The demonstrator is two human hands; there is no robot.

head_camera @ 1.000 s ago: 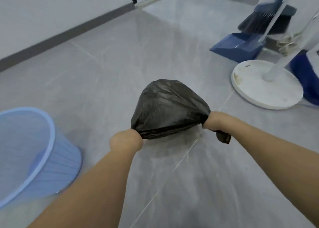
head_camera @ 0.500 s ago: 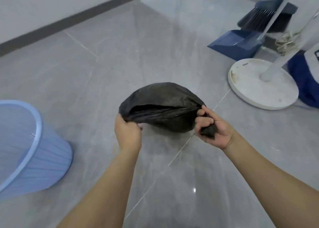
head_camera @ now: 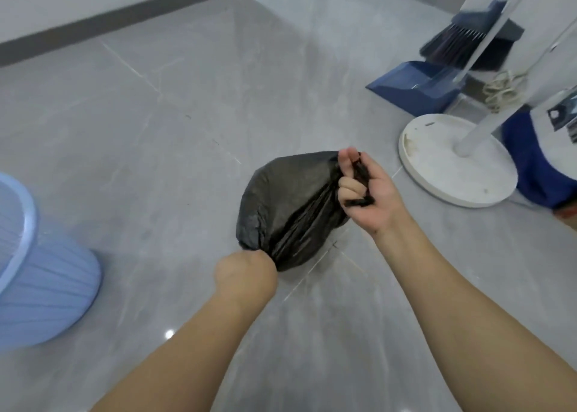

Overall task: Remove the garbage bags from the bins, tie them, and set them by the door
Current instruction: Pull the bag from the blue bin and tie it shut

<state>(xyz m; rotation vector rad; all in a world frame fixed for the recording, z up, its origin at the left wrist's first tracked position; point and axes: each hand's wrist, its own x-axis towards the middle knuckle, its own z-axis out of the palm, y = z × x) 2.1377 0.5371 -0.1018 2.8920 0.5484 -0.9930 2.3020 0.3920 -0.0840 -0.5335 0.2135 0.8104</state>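
above the floor, right hand [head_camera: 368,190] raised, garbage bag [head_camera: 287,205] tilted

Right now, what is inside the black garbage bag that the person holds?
The contents cannot be seen: the black garbage bag is opaque and bulges. The left hand grips one bunched end, and the right hand holds the other. No knot shows.
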